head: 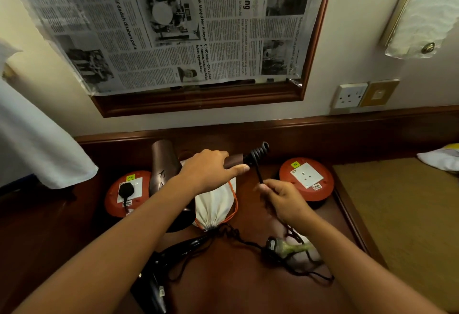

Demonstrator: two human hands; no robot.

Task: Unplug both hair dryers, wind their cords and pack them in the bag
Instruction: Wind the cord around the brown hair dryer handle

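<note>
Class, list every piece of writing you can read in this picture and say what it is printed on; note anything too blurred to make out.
"tebu positif dadah ditahan polis": newspaper headline
"ri belakang": same newspaper
"untuk Masjid Nur Hidayah": same newspaper
"USNO keluar GRS bukan ancaman": same newspaper
Newspaper body text: too small.
Yellow sticker on right red socket reel: blurred.
Yellow sticker on left red socket reel: blurred.

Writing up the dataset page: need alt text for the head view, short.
A left hand grips a brown hair dryer by its handle while the right hand pinches its black cord. Below on the wooden desk lie a white drawstring bag and a black hair dryer.
</note>
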